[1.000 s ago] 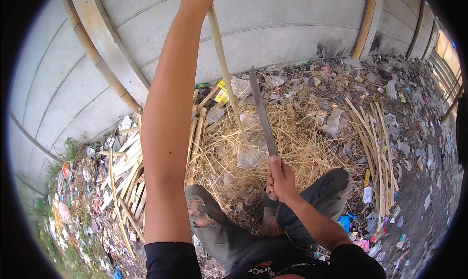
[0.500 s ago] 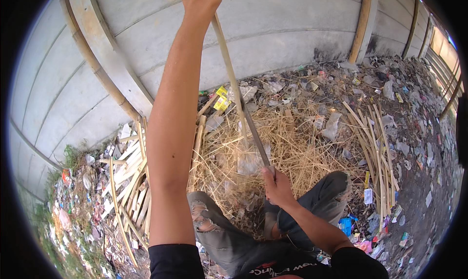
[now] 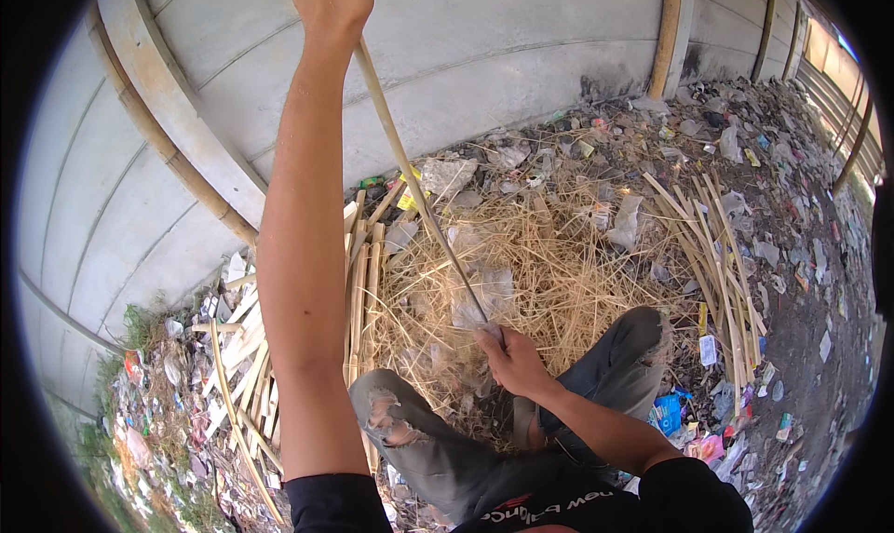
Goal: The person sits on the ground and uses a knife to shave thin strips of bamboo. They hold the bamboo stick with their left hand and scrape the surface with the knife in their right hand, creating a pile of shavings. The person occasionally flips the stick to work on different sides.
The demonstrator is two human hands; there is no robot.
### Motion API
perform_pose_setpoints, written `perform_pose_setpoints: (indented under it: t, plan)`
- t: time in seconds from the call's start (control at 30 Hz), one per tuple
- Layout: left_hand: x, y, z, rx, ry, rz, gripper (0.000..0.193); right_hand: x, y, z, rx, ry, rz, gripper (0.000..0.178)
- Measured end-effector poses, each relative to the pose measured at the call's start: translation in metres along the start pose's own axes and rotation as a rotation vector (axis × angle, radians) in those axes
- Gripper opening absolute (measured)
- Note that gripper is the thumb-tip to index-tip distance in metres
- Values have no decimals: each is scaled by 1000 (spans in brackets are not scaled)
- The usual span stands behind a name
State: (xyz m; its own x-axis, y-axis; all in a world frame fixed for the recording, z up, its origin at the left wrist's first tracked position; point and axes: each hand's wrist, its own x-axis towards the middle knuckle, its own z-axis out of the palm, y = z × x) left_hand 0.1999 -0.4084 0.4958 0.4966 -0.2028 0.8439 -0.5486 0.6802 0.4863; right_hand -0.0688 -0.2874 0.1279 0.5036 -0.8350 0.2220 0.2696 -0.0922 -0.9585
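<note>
Raised high at the top edge, my left hand (image 3: 332, 4) is closed round the upper end of a long bamboo strip (image 3: 389, 114). The strip slants down to the right, over the straw-like shavings. My right hand (image 3: 515, 361), above my bent knees, grips a long knife with a narrow dark blade (image 3: 463, 275); the fist hides its handle. Seen nearly edge-on, the blade runs up and left to meet the strip's lower part. Whether it is touching or cutting I cannot tell.
Curly bamboo shavings (image 3: 559, 282) cover the ground before my knees. Split bamboo strips lie in a left pile (image 3: 244, 347) and a right pile (image 3: 712, 272). Plastic litter (image 3: 666, 412) is strewn around. A grey panel wall (image 3: 484, 58) with bamboo poles (image 3: 177, 156) stands behind.
My left hand and the strip have shifted left. My right hand has moved slightly left and down with the knife, whose blade now appears thinner and more in line with the strip.
</note>
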Motion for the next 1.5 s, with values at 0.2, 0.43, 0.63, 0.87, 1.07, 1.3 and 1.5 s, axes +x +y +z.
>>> perform_pose_setpoints:
  t: [0.2, 0.43, 0.63, 0.87, 1.07, 1.3, 1.5]
  plan:
    - [-16, 1, -8, 164, 55, 12, 53, 67, -126, -15, 229, 59, 61, 57]
    - [1, -6, 1, 177, 88, 114, 57, 57, -155, 12, 655, 124, -607, 70]
    - [13, -9, -8, -160, -76, -98, 57, 3, 4, 0, 64, 62, 366, 51]
    - [5, -15, -7, 158, 86, 125, 56, 87, -198, -9, 436, 325, -445, 64]
    - [10, -17, 14, 142, 77, 57, 49, 3, -28, 19, 187, 72, -50, 53]
    - [16, -34, -5, 240, 66, 74, 44, 69, -140, -13, 303, 197, 11, 53]
    - [20, -39, 1, 341, 109, 156, 45, 69, -181, 13, 693, 267, -741, 67]
